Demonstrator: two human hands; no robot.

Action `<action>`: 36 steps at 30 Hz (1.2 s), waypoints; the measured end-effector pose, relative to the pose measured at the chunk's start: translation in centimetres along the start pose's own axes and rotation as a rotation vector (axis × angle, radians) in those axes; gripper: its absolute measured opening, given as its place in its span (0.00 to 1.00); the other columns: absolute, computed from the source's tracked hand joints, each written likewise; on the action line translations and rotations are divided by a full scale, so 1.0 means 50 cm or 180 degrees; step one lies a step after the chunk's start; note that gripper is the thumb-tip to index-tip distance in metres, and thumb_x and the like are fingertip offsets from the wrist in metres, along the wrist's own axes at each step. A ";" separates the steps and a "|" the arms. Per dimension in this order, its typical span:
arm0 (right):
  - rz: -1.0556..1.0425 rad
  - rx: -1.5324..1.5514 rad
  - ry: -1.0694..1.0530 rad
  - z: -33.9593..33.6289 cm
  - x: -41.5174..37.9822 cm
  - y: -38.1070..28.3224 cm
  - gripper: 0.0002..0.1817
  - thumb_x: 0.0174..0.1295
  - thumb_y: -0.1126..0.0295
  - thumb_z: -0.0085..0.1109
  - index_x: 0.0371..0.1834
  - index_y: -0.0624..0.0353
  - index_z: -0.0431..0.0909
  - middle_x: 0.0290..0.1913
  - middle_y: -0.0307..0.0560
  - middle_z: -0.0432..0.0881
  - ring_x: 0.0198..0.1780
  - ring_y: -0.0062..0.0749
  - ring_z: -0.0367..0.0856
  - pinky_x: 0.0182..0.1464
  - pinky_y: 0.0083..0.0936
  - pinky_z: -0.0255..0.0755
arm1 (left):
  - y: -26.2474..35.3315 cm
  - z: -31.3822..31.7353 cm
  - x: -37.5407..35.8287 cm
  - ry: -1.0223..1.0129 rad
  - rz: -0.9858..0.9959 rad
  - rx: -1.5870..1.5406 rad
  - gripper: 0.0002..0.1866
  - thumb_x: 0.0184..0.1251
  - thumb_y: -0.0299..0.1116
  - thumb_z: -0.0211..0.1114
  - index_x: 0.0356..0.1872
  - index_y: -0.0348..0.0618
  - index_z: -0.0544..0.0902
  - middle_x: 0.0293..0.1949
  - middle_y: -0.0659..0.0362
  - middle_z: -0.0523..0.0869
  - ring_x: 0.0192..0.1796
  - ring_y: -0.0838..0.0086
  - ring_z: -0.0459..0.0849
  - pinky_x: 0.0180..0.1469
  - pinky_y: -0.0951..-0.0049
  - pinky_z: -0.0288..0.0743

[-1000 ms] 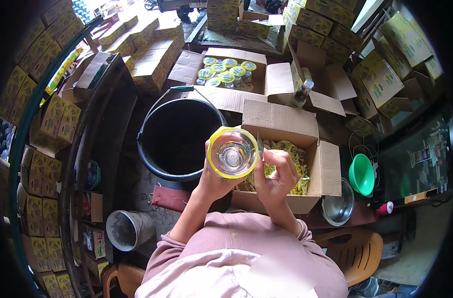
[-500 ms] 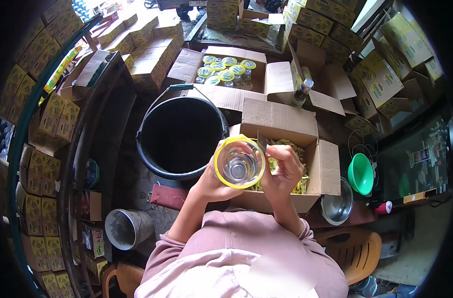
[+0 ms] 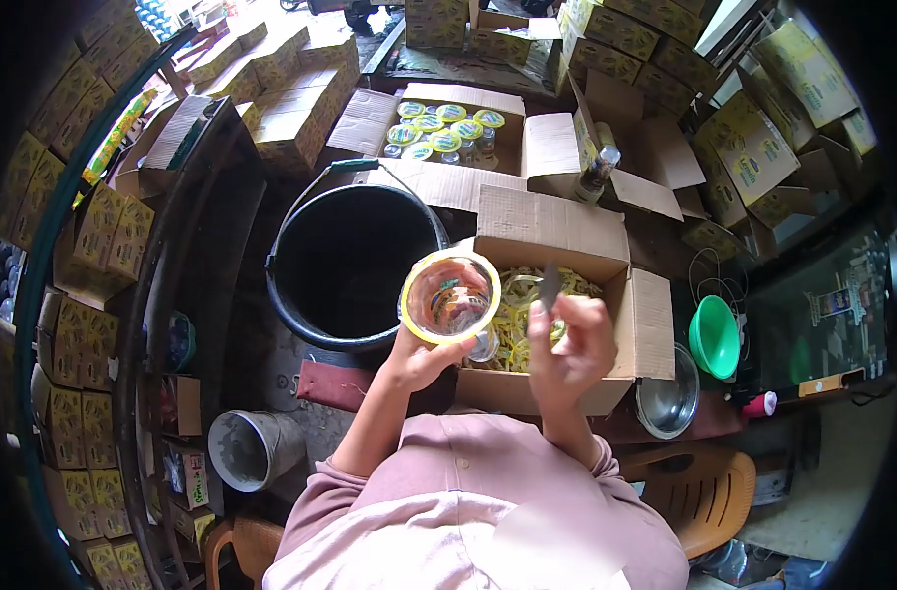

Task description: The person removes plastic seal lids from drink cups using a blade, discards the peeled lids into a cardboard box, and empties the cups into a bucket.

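My left hand [image 3: 416, 362] is wrapped round a clear plastic cup [image 3: 452, 298] with a yellow rim, its round mouth facing me. The cup is tilted between the black bucket [image 3: 311, 329] and an open cardboard box [image 3: 551, 224]. In my right hand [image 3: 576, 342], closed fingers grip a small dark knife [image 3: 549, 286], blade pointing up. The knife is apart from the cup, to its right. Below both hands, the box holds a heap of yellow and clear plastic scraps [image 3: 517, 329].
Behind, another open carton [image 3: 512, 169] holds several cups with yellow-and-green lids. A bottle [image 3: 598, 175] stands by its right flap. To the right are a green bowl [image 3: 714, 337] and a metal bowl [image 3: 667, 403]. A grey pail [image 3: 257, 450] stands at lower left. Stacked cartons surround the place.
The knife and my right hand have come away from the cup's rim, moving right and slightly down. My left hand has shifted the cup a little left and tilted it.
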State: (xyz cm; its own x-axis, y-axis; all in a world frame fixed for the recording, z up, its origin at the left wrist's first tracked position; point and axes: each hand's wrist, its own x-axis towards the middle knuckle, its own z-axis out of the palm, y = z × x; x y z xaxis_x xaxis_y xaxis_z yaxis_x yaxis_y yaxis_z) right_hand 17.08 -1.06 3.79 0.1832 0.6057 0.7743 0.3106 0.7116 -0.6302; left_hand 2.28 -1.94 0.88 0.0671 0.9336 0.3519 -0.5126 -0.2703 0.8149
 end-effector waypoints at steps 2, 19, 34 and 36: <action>0.0380 0.0237 0.0234 -0.013 -0.001 0.034 0.10 0.48 0.84 0.61 0.35 0.65 0.76 0.28 0.42 0.77 0.28 0.20 0.75 0.33 0.16 0.71 | -0.002 -0.002 -0.001 0.0017 0.0015 -0.0099 0.35 0.49 0.30 0.66 0.59 0.40 0.60 0.50 0.55 0.70 0.53 0.71 0.70 0.54 0.70 0.66; 0.0443 -0.0674 -0.0694 -0.054 -0.018 0.076 0.22 0.47 0.83 0.61 0.48 0.60 0.75 0.26 0.44 0.78 0.24 0.24 0.76 0.28 0.21 0.70 | -0.016 -0.023 0.004 -0.0111 0.0710 0.1177 0.40 0.35 0.25 0.76 0.54 0.40 0.64 0.49 0.55 0.71 0.54 0.71 0.72 0.56 0.72 0.68; -0.0468 -0.0060 -0.0479 0.017 0.003 -0.002 0.14 0.43 0.87 0.62 0.35 0.65 0.79 0.25 0.44 0.77 0.27 0.30 0.79 0.28 0.20 0.73 | -0.010 -0.023 0.019 -0.0142 0.0759 0.1983 0.37 0.34 0.30 0.78 0.52 0.44 0.69 0.48 0.60 0.75 0.55 0.69 0.69 0.59 0.71 0.60; -0.0456 -0.0092 -0.0470 0.018 0.004 -0.001 0.14 0.43 0.87 0.62 0.35 0.65 0.79 0.25 0.44 0.77 0.27 0.30 0.79 0.29 0.20 0.73 | -0.013 -0.028 0.018 -0.0223 0.0736 0.2102 0.37 0.34 0.30 0.78 0.52 0.44 0.69 0.48 0.59 0.74 0.55 0.69 0.69 0.58 0.71 0.61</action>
State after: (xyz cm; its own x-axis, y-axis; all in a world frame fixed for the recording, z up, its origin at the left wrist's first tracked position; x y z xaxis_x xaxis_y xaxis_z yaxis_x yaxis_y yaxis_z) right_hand 16.27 -0.65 3.94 -0.0027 0.5462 0.8376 0.3507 0.7850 -0.5107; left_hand 1.45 -0.58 0.03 0.0856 0.8236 0.5607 0.1051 -0.5671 0.8169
